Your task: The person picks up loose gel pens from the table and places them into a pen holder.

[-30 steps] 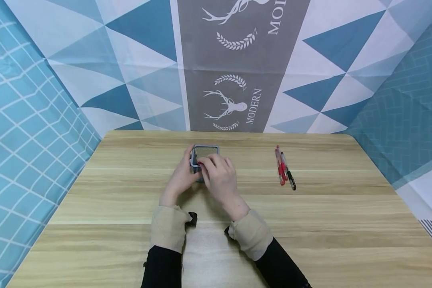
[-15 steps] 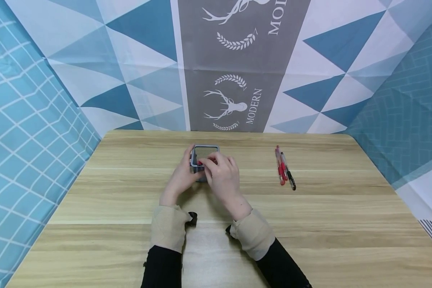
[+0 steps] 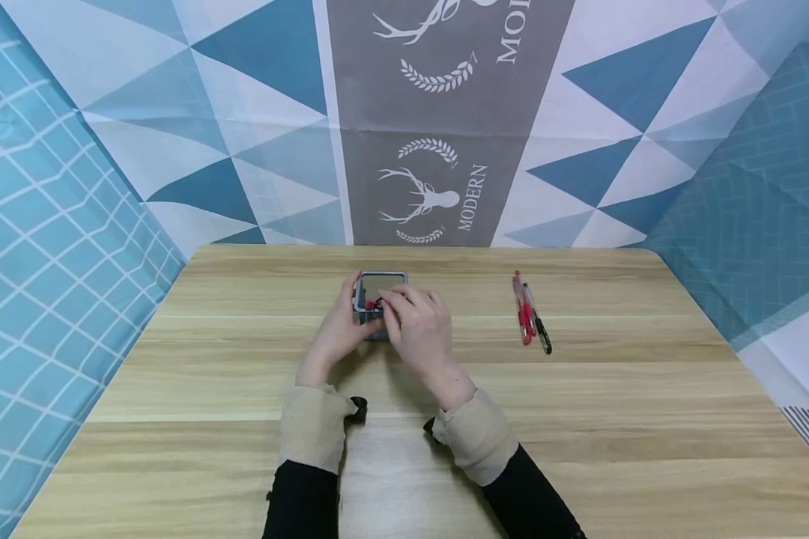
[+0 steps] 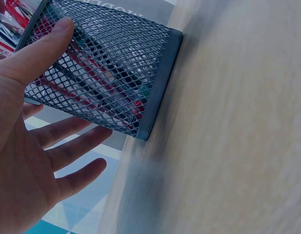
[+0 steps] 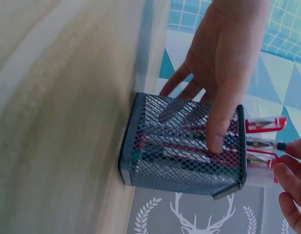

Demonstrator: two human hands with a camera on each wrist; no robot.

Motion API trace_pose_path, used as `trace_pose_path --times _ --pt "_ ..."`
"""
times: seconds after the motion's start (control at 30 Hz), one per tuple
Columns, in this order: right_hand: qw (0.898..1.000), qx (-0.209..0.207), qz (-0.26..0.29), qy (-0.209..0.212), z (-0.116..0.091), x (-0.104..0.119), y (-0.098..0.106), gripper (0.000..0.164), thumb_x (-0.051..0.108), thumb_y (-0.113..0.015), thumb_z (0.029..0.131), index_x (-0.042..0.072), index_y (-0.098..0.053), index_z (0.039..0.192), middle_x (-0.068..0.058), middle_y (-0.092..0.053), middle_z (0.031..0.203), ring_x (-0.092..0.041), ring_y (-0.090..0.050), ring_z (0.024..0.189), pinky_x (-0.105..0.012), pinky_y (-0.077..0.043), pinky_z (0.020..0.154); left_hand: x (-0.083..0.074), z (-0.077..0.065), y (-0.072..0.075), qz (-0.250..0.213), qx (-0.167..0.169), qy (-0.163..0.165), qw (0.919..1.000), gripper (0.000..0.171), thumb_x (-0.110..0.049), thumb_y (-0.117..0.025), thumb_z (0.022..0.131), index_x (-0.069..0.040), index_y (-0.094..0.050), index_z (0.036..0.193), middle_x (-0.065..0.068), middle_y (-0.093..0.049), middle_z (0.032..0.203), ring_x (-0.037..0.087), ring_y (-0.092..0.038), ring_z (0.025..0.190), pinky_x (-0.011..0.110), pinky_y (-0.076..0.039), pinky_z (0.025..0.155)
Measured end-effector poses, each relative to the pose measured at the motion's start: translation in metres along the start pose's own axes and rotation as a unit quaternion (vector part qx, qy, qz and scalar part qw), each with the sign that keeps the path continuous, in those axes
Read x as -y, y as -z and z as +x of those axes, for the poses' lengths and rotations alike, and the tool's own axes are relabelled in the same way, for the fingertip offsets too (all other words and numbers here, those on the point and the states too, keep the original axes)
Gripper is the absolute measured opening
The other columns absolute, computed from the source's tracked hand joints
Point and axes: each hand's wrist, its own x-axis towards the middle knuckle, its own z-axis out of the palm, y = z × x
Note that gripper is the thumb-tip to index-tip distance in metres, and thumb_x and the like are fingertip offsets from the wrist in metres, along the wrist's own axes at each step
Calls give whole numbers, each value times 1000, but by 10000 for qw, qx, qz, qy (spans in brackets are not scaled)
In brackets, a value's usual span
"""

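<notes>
A black wire-mesh pen holder [image 3: 381, 284] stands upright near the table's back edge, with several red and black pens inside, cap ends above the rim. My left hand [image 3: 337, 329] grips it from the left. In the left wrist view the thumb [image 4: 48, 46] presses the near mesh wall, while the lower fingers stand off the holder. My right hand [image 3: 423, 329] is over the rim, thumb and forefinger pinching the cap end of a black pen [image 5: 260, 143]. Red pens [image 5: 265, 125] protrude beside it. Part of the holder's front is hidden behind my hands in the head view.
To the right on the wooden table [image 3: 620, 389] lie two red pens [image 3: 522, 311] and a black pen [image 3: 541, 322], side by side. A patterned cloth backdrop [image 3: 425, 135] rises behind the table's back edge.
My right hand has shifted slightly right at the rim, from a red cap end to a black one. The left hand keeps its hold, and the pens on the table stay put.
</notes>
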Motion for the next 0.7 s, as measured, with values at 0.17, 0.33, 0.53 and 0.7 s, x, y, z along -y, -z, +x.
trace_pose_path --times 0.17,0.33,0.53,0.7 --pt "9998 -199 58 -28 4 -6 5 15 17 -56 79 11 -67 88 -1 -63 86 -12 -58 77 -27 -41 69 0 0 -1 12 -109 -45 9999 97 -35 -71 65 -28 -5 136 12 -32 132 28 -39 113 45 -31 93" --pt "9989 -301 301 -173 6 -12 11 13 14 -58 77 12 -67 87 0 -63 84 -12 -57 76 -28 -40 71 0 0 -3 -31 -161 -224 9996 96 -32 -73 64 -28 -8 136 10 -36 129 27 -40 112 44 -32 92" --pt "9983 -407 336 -258 9 -19 19 10 12 -59 77 11 -66 84 0 -64 78 -10 -57 66 -27 -40 68 2 0 -4 -86 -170 -286 9994 96 -34 -73 63 -28 -9 135 12 -40 126 26 -40 112 46 -31 93" --pt "9970 -626 255 -387 14 -31 33 9 13 -60 77 8 -65 82 -2 -64 76 -12 -57 61 -30 -40 69 1 0 -3 -70 -195 -248 9995 97 -36 -73 62 -31 -9 135 12 -40 126 26 -40 112 47 -30 92"
